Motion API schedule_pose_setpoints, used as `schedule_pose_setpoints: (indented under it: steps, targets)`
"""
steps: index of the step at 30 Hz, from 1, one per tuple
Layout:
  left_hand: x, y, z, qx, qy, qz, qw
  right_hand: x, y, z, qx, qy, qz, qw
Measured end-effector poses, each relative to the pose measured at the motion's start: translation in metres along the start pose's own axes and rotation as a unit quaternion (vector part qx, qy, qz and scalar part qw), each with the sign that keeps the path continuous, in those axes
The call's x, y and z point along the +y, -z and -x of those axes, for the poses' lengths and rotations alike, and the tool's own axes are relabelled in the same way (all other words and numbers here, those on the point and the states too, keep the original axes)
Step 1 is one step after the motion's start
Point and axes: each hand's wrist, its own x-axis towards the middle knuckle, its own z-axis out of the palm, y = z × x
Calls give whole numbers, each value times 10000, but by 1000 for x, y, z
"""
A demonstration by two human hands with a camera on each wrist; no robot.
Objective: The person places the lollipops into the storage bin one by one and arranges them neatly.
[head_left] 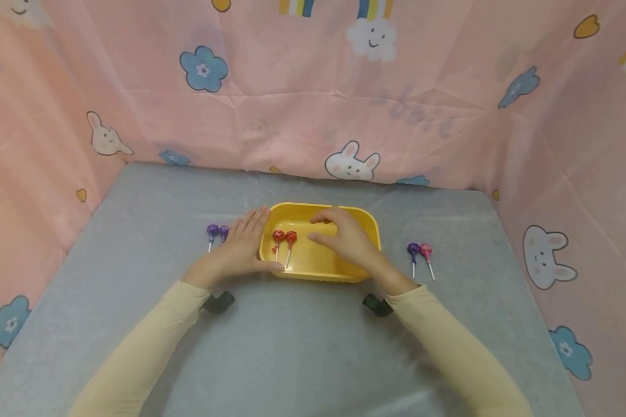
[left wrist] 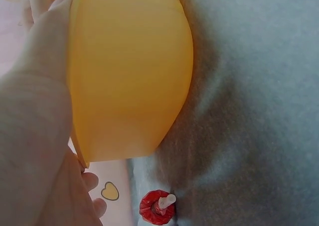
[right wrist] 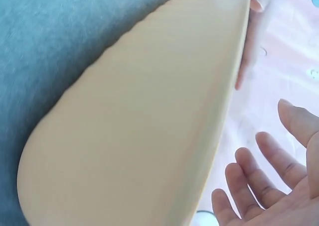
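A yellow tub (head_left: pixel 326 277) stands on the grey table. My left hand (head_left: pixel 240 246) rests at its left end, fingers extended by the side and thumb along the front rim. Over the right half of the tub is my right hand (head_left: pixel 349 237), thumb and fingers apart, holding nothing. Two red lollipops (head_left: pixel 291 236) lie inside at the left. The left wrist view shows the tub's outer wall (left wrist: pixel 129 76) and a red-wrapped lollipop (left wrist: pixel 157 206) outside it. In the right wrist view, the right fingers (right wrist: pixel 256 183) are loosely spread beyond the tub's rim.
Left of the tub lie two purple lollipops (head_left: pixel 212 230), partly covered by the left hand. A dark purple lollipop (head_left: pixel 414 249) and a pink lollipop (head_left: pixel 426 249) lie to its right. A pink patterned cloth (head_left: pixel 292 127) hangs behind and beside the table.
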Motion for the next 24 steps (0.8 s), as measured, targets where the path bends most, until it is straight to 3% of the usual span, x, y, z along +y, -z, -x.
schedule_pose_setpoints:
  steps: [7,15,24]
  targets:
    - [-1,-1,0,3,50,6,10000,1,17,8,84,-80,50,9999]
    - [-2,-2,0,7,39,20,10000,17,33,16,345,338,17,9988]
    - [-3,-3,-1,-31,63,23,10000,32,60,27,497,243,0,9985]
